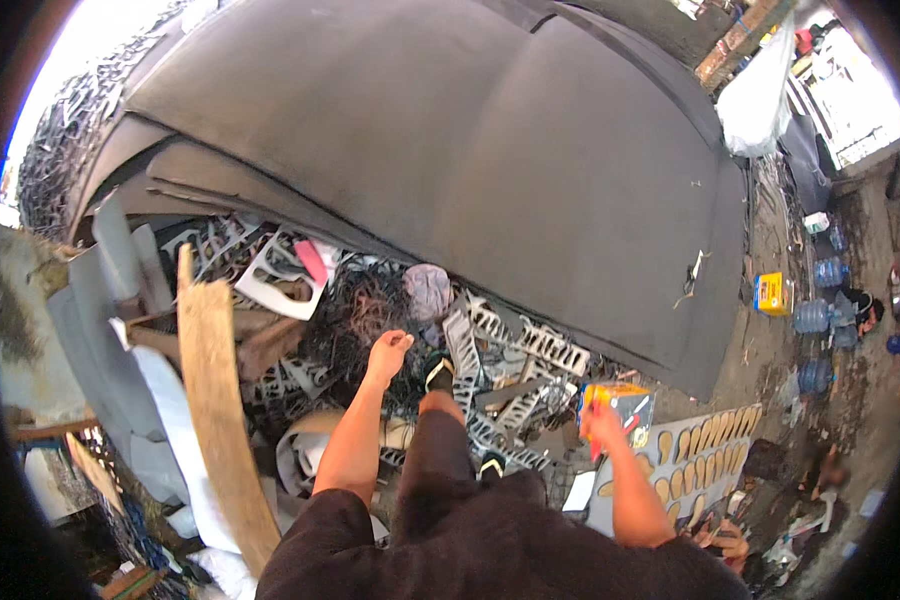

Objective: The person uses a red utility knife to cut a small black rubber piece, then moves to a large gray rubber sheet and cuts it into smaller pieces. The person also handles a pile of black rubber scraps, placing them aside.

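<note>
My left hand (392,350) hangs in the air over a heap of dark scrap strips (360,305), its fingers curled together with nothing visible in them. A crumpled grey-purple cloth bundle (428,291) lies just beyond it. My right hand (600,424) is out to the right, smeared by motion, closed around a slim red object (597,448) whose kind I cannot make out. Behind that hand is a yellow and grey box (630,402). My feet, in dark sandals (438,370), stand among grey cut-out foam offcuts (462,350).
Large dark foam sheets (420,130) lie stacked ahead. A long wooden plank (210,390) leans at the left. On the right lies a sheet with rows of sole-shaped pieces (705,450). Beyond stand a yellow box (772,294) and several large blue bottles (812,317).
</note>
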`<state>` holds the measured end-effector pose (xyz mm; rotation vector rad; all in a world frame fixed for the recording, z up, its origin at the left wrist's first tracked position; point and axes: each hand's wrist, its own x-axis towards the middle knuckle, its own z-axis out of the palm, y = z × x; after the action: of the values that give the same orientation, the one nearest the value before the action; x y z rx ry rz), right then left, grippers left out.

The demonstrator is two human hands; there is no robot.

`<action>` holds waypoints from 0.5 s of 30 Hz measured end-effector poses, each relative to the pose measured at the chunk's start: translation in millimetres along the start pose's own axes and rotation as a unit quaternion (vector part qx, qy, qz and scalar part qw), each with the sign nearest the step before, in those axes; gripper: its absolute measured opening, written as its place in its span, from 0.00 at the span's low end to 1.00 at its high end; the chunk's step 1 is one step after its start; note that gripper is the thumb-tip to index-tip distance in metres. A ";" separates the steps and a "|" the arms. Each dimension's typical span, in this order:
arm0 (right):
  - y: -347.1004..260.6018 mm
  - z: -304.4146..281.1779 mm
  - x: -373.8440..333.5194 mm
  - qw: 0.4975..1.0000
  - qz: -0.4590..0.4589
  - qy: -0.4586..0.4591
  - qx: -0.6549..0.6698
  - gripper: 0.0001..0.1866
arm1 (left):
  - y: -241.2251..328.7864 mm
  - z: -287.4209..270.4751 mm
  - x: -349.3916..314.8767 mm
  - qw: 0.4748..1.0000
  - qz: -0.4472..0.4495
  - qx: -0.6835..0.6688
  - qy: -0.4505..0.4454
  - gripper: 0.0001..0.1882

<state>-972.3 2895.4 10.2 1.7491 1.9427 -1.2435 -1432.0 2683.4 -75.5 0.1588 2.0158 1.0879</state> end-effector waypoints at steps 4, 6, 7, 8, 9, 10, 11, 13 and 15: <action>-6.4 52.2 7.4 0.978 0.138 -0.144 0.068 0.15 | 4.1 60.9 180.0 0.999 -0.032 -0.012 -0.037 0.29; -12.9 62.7 23.8 0.973 0.142 -0.149 0.104 0.14 | -11.6 72.3 253.5 0.998 -0.023 -0.048 -0.022 0.36; -20.6 62.4 23.4 0.960 0.176 -0.116 0.183 0.14 | 7.7 91.8 271.7 0.993 -0.085 -0.086 -0.003 0.39; -23.5 60.2 21.2 0.959 0.200 -0.107 0.169 0.15 | 34.4 112.1 283.2 0.982 -0.143 -0.121 0.014 0.42; -27.2 53.3 26.7 0.960 0.211 -0.109 0.151 0.15 | 25.3 115.3 304.5 0.975 -0.163 -0.146 0.026 0.45; -29.4 43.4 35.1 0.961 0.217 -0.110 0.132 0.17 | 8.7 114.4 325.9 0.967 -0.181 -0.174 0.039 0.47; -30.4 35.1 38.0 0.958 0.232 -0.104 0.131 0.16 | 0.2 120.1 339.1 0.960 -0.146 -0.238 0.025 0.46; -27.3 23.2 35.7 0.952 0.260 -0.090 0.133 0.15 | 5.4 137.1 355.9 0.934 -0.192 -0.279 0.111 0.37; -9.9 19.1 33.3 0.954 0.268 -0.089 0.103 0.14 | 26.4 149.3 355.3 0.924 -0.220 -0.292 0.112 0.32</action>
<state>-996.2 2905.6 -19.7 1.9968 1.1551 -1.3621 -1565.3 2957.1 -313.2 -0.7235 1.7014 1.3893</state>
